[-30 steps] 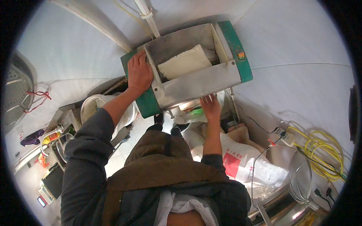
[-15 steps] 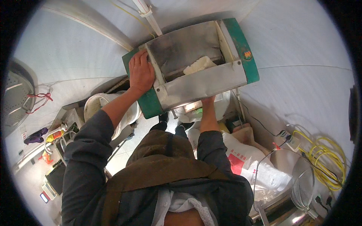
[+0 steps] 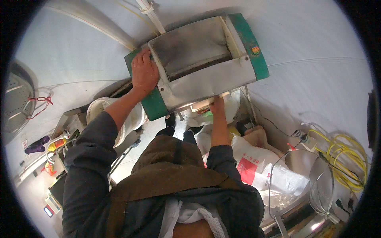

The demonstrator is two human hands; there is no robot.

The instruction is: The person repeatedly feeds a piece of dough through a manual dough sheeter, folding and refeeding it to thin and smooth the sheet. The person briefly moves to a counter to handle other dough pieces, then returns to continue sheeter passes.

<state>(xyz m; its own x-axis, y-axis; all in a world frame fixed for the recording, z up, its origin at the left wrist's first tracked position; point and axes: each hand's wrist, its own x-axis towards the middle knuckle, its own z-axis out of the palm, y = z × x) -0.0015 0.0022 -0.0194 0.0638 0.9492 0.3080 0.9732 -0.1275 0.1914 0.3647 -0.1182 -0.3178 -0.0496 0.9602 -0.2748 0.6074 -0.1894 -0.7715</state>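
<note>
A metal machine point(image 3: 210, 83) with green end panels and an open-topped hopper stands in front of me. It looks like a dough roller. The hopper's sloping back plate point(image 3: 190, 45) is bare, and a dark slot runs along its bottom. My left hand point(image 3: 144, 73) lies on the left green panel, its fingers stretched out along the hopper's edge. Below the machine's front edge is my right hand point(image 3: 217, 104), its fingers mostly hidden by the machine. A pale, brightly lit surface point(image 3: 201, 105) shows beside it; I cannot make out what it is.
White buckets point(image 3: 129, 119) stand at the lower left of the machine. A white sack point(image 3: 262, 166) with a red patch lies at the right, near a wire-mesh strainer point(image 3: 320, 194) and a coiled yellow cable point(image 3: 345, 158). A perforated metal pan point(image 3: 16, 103) is at the far left.
The pale, dough-like piece in the hopper is no longer visible. My left hand stays on the green panel; my right hand has shifted slightly up beneath the machine. The view has moved a little.
</note>
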